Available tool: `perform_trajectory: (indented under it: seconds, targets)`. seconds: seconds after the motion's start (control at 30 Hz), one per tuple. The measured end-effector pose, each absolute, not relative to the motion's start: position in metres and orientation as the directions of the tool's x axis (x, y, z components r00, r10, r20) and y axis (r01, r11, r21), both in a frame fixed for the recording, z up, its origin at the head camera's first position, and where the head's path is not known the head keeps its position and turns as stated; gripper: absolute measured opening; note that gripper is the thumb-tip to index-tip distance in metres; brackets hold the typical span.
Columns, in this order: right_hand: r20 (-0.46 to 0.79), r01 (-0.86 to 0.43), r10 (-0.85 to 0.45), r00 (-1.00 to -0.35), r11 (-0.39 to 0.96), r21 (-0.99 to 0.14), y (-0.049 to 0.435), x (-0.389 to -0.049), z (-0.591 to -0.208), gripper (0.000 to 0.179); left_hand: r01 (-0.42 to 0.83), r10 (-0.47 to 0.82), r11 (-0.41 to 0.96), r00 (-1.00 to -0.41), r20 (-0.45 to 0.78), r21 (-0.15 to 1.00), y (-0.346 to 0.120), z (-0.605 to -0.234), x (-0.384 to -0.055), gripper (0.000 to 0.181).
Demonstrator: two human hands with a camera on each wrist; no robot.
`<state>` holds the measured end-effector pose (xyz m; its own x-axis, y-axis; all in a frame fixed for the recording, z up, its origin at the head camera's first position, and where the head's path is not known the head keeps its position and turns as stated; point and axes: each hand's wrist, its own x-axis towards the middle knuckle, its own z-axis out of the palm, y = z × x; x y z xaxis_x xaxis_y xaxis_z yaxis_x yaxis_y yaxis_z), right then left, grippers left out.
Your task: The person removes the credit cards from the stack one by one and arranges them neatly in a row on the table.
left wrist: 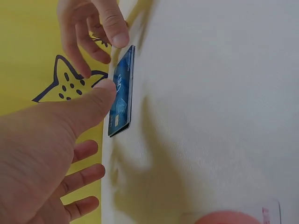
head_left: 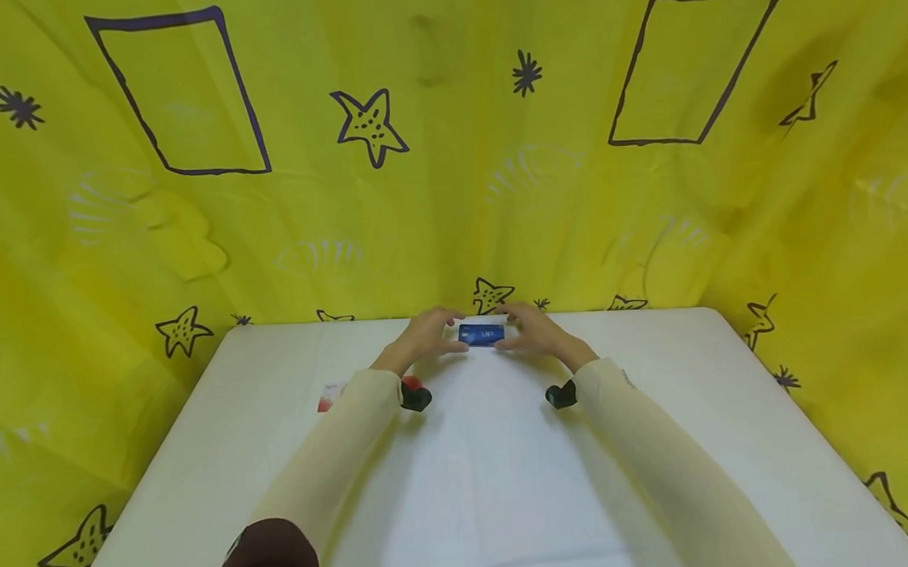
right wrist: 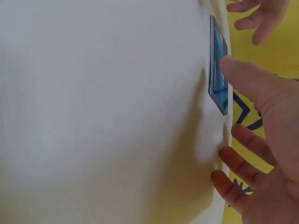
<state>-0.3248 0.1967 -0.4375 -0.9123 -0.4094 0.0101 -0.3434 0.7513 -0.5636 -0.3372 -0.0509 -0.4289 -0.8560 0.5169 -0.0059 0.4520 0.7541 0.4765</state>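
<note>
A small stack of cards with a blue card (head_left: 482, 335) on top, printed "VIP", lies flat near the far edge of the table. My left hand (head_left: 429, 336) is at the stack's left end, thumb and fingers spread apart. On the opposite end, my right hand (head_left: 534, 332) mirrors it with loosely bent fingers. In the left wrist view the left thumb (left wrist: 96, 105) overlaps the blue card (left wrist: 122, 88). The right thumb (right wrist: 247, 77) likewise covers part of the card stack (right wrist: 216, 70) in the right wrist view. Neither hand's fingers curl round the stack.
The white table (head_left: 476, 483) ends just beyond the cards, against a yellow curtain (head_left: 437, 217) with drawn stars. A red-and-white card (head_left: 329, 398) lies beside the left forearm. A dark brown rounded object (head_left: 272, 557) shows at the bottom left.
</note>
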Motion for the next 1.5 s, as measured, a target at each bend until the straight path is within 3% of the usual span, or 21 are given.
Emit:
perform_trajectory:
  seconds: [0.27, 0.83, 1.5]
  targets:
    - [-0.034, -0.293, -0.382, -0.924, 0.761, -0.578, 0.199, -0.330, -0.440, 0.063, 0.414, 0.488, 0.774, -0.872, -0.033, 0.479, -0.044, -0.435, -0.345, 0.061]
    - [-0.060, -0.315, -0.387, -0.920, 0.822, -0.474, 0.194, -0.339, -0.440, 0.051, 0.423, 0.472, 0.857, -0.874, -0.116, 0.295, -0.038, -0.428, -0.346, 0.055]
    - [-0.076, -0.347, -0.417, -0.906, 0.832, -0.432, 0.191, -0.334, -0.436, 0.045, 0.425, 0.481, 0.842, -0.870, -0.107, 0.331, -0.034, -0.436, -0.352, 0.048]
